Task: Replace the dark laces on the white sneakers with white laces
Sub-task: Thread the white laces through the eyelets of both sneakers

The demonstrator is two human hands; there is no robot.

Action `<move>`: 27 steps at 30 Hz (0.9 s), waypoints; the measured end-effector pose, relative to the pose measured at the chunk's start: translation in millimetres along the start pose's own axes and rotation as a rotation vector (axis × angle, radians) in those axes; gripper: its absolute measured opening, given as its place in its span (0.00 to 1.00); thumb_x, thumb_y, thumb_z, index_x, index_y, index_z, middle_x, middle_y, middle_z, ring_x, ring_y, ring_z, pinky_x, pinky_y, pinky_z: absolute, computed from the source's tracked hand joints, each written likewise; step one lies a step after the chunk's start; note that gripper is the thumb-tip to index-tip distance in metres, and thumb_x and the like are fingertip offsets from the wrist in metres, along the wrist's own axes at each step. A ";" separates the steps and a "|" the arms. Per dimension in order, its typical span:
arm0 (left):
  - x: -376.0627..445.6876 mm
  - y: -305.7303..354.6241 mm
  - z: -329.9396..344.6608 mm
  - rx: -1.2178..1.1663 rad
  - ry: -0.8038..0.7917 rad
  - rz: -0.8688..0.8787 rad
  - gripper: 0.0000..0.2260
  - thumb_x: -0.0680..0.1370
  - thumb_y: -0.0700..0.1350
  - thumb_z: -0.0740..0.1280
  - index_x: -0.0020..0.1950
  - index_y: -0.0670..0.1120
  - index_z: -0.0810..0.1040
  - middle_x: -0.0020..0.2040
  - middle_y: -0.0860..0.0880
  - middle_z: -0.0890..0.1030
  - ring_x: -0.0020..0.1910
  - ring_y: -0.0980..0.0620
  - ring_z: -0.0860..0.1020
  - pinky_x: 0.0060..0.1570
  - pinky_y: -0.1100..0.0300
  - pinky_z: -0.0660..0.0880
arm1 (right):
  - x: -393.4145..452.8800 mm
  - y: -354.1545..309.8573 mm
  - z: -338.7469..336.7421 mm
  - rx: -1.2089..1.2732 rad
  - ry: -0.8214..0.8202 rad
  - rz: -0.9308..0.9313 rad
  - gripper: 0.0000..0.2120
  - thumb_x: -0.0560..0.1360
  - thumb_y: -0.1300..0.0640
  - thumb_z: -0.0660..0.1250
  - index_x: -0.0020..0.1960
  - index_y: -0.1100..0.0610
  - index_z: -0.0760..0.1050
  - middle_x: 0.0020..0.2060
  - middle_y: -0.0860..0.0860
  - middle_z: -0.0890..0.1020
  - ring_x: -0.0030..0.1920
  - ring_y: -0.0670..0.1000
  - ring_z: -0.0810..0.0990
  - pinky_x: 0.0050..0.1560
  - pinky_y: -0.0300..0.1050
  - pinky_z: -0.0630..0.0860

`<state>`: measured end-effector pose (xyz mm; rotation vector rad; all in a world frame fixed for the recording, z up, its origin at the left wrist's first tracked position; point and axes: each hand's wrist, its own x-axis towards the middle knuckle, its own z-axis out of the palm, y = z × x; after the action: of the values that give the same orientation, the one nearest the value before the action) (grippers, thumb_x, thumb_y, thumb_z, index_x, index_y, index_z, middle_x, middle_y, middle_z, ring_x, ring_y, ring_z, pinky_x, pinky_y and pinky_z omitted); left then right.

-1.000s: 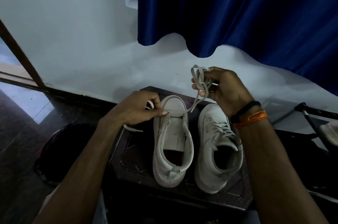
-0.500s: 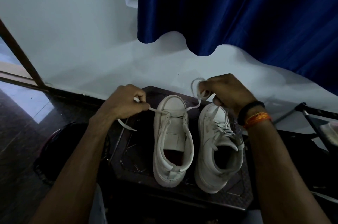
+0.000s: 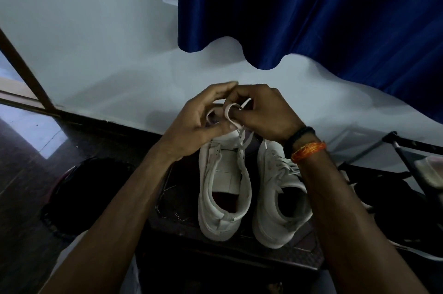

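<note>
Both hands meet above the left sneaker (image 3: 224,185) on the table (image 3: 309,257): left hand (image 3: 199,121) and right hand (image 3: 263,111) pinch the white lace (image 3: 230,113). It looks limp and light; best gripped near its tips.

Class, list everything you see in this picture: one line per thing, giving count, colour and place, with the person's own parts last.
sneakers: two, white, side by side on the stand; the right one is laced
lace: one, white, looped above the left sneaker's toe
stand: one, dark, under the sneakers
curtain: one, blue, upper right
bag: one, black, floor at left
wristbands: two, black and orange, right wrist
left hand: holds the lace
right hand: pinches the lace
</note>
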<state>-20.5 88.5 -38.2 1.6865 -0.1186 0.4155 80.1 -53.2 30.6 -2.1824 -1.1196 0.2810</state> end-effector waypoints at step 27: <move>2.5 -20.0 -31.1 0.105 0.382 -0.107 0.04 0.81 0.43 0.69 0.49 0.45 0.83 0.35 0.53 0.79 0.27 0.57 0.69 0.29 0.65 0.67 | -16.2 28.5 -29.2 0.192 -0.074 0.149 0.12 0.80 0.53 0.69 0.47 0.61 0.84 0.28 0.43 0.77 0.28 0.39 0.71 0.32 0.30 0.68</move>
<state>-18.3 122.4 -52.8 1.6771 0.2767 0.6633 102.1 -91.2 32.7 -2.1008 -0.9297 0.5169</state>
